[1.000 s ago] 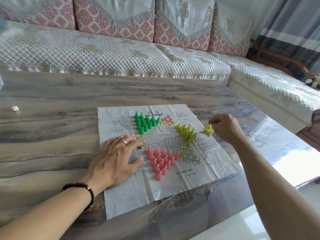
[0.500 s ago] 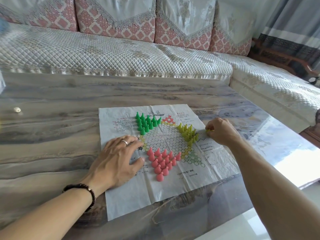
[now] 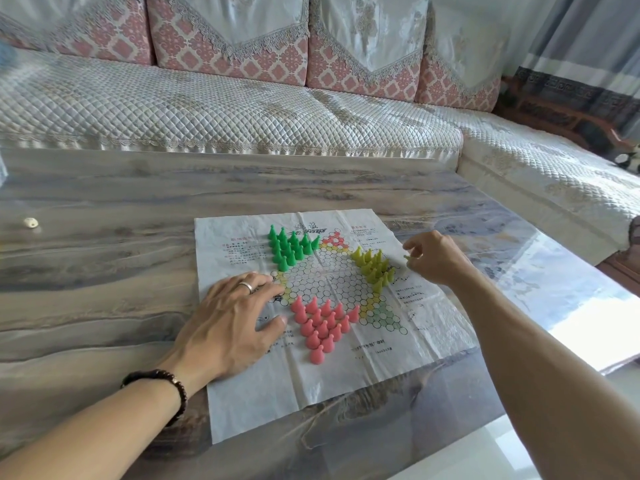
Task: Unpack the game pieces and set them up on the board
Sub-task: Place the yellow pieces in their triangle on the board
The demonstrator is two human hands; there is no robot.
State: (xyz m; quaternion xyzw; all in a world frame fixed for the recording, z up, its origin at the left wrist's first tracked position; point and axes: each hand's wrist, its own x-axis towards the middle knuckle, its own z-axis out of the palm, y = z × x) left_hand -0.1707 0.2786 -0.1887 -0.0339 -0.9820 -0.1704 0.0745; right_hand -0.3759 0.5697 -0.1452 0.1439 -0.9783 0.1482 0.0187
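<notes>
From the head camera, I see my left hand (image 3: pixel 230 322) lying flat with fingers spread on the paper board (image 3: pixel 330 317), pinning its left edge to the table (image 3: pixel 104 209). My right hand (image 3: pixel 434 258) hovers at the board's right side, fingers curled and pinching a yellow piece (image 3: pixel 408 258) just beside the yellow pieces (image 3: pixel 374 268) already standing. Green pieces (image 3: pixel 291 247) fill the far-left point of the star, pink pieces (image 3: pixel 322 322) the near point. A sofa (image 3: pixel 214 109) runs behind the table.
</notes>
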